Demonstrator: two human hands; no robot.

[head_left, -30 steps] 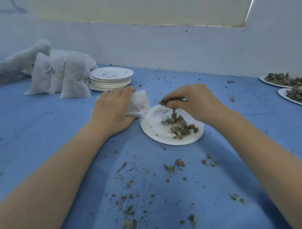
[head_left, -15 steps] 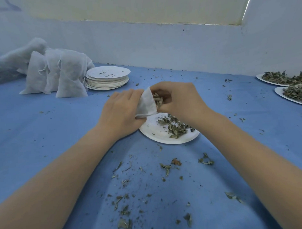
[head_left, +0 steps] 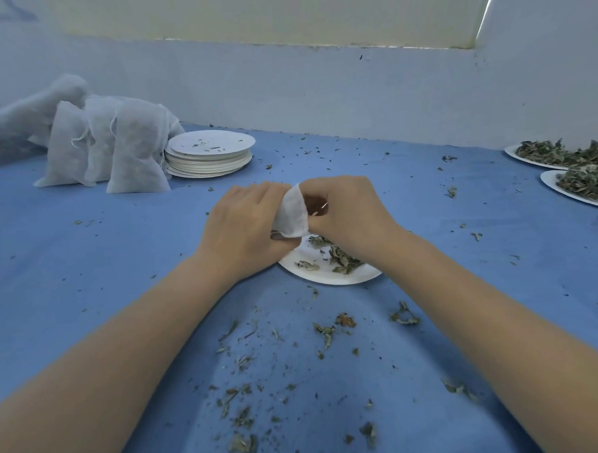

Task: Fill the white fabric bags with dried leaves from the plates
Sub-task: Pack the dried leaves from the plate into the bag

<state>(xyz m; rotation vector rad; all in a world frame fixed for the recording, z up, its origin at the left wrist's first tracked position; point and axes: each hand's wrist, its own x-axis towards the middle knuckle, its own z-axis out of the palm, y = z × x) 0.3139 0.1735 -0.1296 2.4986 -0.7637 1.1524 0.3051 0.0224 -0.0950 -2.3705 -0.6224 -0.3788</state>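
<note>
Right hand (head_left: 344,214) now at bag (head_left: 292,214) mouth; left hand (head_left: 247,228) grips bag.

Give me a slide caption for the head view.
Left hand holds white bag open; right hand stuffs leaves in.

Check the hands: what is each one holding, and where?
Left hand holds the white bag by its side near the mouth. Right hand is curled at the opening; its contents cannot be told.

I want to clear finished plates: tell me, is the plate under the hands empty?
No. The plate below the hands still holds a small pile of dried leaves.
</note>
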